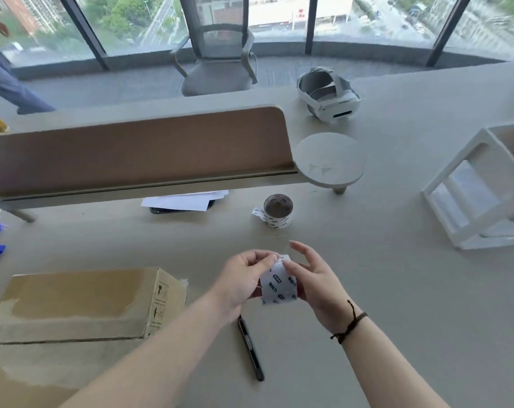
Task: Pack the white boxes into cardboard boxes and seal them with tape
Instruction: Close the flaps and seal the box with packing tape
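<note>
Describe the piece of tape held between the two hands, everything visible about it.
The piece of tape is a short white strip printed with small dark logos, glossy and thin like plastic film. It hangs roughly upright above the table, slightly curled. The left hand pinches its upper left edge; the right hand pinches its upper right, other fingers spread. It is separate from the roll beyond.

- An office, high up in a building.
- Desk (397, 290) with a divider panel (132, 154).
- Mesh chair (217, 60) at the far side.
- Tall windows (279, 13) over city streets.
</note>
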